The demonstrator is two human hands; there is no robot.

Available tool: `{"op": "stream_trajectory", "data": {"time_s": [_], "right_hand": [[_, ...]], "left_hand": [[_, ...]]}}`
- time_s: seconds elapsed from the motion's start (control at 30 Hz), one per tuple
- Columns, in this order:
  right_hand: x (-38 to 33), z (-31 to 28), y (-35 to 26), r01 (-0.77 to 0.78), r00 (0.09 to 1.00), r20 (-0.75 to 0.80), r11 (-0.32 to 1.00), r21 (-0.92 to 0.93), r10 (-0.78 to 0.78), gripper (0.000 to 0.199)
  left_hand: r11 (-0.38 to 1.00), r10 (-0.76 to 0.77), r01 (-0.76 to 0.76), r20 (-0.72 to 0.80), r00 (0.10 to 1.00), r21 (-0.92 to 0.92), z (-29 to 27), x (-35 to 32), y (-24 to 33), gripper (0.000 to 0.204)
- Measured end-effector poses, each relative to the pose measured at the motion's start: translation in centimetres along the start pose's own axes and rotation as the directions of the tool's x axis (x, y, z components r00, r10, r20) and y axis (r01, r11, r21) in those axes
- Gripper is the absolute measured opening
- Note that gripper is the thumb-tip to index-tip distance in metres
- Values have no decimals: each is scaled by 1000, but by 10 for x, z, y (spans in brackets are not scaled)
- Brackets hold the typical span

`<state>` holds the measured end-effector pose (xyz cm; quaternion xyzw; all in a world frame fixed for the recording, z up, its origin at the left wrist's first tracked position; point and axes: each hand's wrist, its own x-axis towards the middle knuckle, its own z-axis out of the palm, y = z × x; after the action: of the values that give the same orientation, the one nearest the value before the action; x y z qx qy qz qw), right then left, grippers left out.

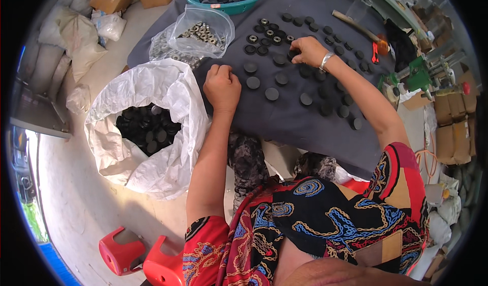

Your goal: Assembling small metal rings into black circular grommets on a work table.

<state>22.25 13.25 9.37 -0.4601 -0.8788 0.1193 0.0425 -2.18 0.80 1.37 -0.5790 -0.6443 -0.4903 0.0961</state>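
A dark grey table (284,118) fills the centre. At nine o'clock, a white sack (152,169) of black discs. Left hand (222,87), fingers curled together, rests mid-table. Right hand (308,51), at one o'clock, pinches a black disc (293,55).

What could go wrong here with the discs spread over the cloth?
The right hand works amid closely packed black discs; its forearm might sweep some aside. Discs near the table edge could roll off. The clear bag of metal rings sits open beside the left hand and might spill if bumped.
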Motion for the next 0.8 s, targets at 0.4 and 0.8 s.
{"op": "stream_trajectory", "data": {"time_s": [0.4,0.8], "right_hand": [[43,0,17,-133,982,-150,983,-129,114,29],[72,-5,33,-94,988,-143,968,-234,62,38]], "left_hand": [[1000,-19,19,15,1000,-4,-1,-1,2,7],[999,-11,12,13,1000,-40,7,5,6,8]]}}
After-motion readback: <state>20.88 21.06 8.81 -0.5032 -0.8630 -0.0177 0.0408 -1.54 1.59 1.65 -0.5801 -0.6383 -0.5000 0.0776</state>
